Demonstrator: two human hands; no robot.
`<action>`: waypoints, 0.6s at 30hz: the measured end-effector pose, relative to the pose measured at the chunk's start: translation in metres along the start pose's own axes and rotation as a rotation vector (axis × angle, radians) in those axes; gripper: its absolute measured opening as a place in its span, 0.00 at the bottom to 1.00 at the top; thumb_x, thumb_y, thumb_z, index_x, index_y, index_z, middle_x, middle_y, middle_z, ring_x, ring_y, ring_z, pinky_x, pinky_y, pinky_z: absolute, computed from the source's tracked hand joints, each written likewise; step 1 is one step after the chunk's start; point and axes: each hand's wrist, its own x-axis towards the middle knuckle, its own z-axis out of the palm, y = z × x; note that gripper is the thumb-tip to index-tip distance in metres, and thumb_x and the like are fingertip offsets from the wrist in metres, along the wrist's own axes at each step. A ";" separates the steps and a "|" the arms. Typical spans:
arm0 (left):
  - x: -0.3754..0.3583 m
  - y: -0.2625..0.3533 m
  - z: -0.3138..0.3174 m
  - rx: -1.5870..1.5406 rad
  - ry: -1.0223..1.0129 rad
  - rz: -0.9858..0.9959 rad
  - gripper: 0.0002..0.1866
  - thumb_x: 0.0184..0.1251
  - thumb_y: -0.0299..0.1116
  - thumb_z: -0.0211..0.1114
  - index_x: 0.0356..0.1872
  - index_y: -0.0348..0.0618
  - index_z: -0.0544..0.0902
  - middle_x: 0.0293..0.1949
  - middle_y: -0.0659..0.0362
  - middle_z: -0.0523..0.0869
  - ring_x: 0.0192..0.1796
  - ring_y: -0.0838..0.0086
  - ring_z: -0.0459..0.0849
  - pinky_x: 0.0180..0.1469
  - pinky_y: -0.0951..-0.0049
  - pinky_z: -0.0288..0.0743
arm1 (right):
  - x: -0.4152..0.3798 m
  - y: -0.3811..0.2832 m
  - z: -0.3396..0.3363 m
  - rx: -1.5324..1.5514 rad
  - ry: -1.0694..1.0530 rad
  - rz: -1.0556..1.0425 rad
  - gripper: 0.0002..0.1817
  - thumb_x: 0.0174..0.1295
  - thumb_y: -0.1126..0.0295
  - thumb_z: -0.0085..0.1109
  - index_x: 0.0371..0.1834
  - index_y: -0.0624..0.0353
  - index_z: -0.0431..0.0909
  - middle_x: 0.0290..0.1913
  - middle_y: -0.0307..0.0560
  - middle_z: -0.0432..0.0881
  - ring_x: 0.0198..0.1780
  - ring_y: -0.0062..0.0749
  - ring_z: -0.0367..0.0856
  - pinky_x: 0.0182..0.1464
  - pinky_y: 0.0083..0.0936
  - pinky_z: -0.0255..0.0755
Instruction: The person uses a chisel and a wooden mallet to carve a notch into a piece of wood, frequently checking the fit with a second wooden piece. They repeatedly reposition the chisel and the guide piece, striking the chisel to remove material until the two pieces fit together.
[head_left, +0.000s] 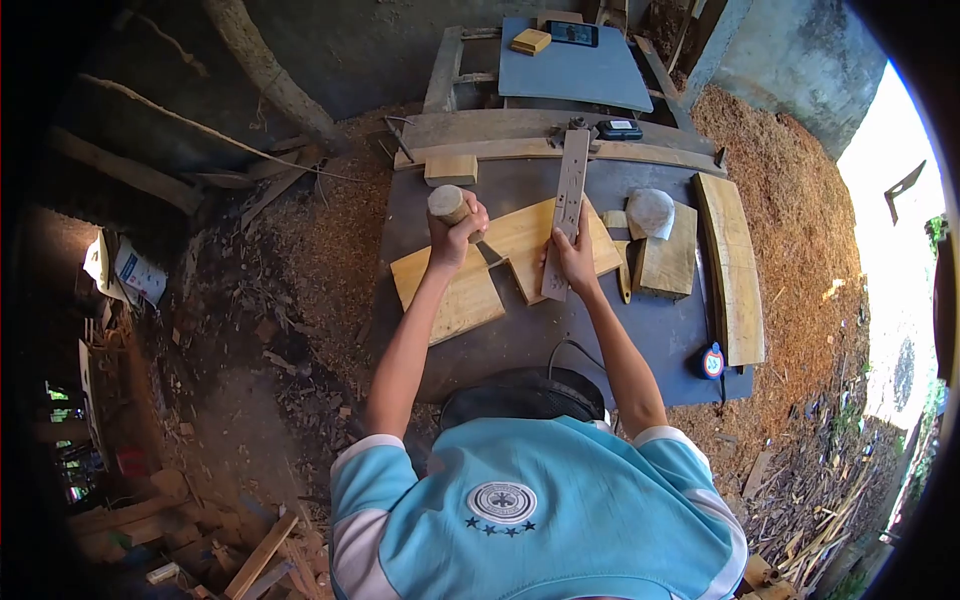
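My left hand (458,232) is wrapped round the thick wooden handle of a chisel (447,204), whose blade slants down to the notch in a pale yellow board (455,300). The board lies at a slant across the dark worktable (430,365), and the dark notch cuts into its near edge. My right hand (576,262) grips a long flat wooden bar (571,185) with small dark marks on its face. That bar stands over the right part of the board and overlaps it in this view.
Right of the board lie a brush (625,272) and a wood block (668,258) with a whitish rounded object (651,212) on it. Beyond are a curved timber (732,270) and a tape measure (712,362). A small block (451,170) sits behind; a phone (573,33) lies farther back.
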 end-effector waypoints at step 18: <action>-0.017 -0.004 0.015 0.245 -0.106 0.045 0.06 0.46 0.21 0.61 0.23 0.43 0.73 0.20 0.64 0.77 0.25 0.82 0.75 0.28 0.80 0.69 | 0.001 -0.002 0.002 -0.002 -0.030 -0.004 0.39 0.64 0.77 0.43 0.71 0.48 0.29 0.26 0.47 0.73 0.20 0.28 0.74 0.21 0.26 0.74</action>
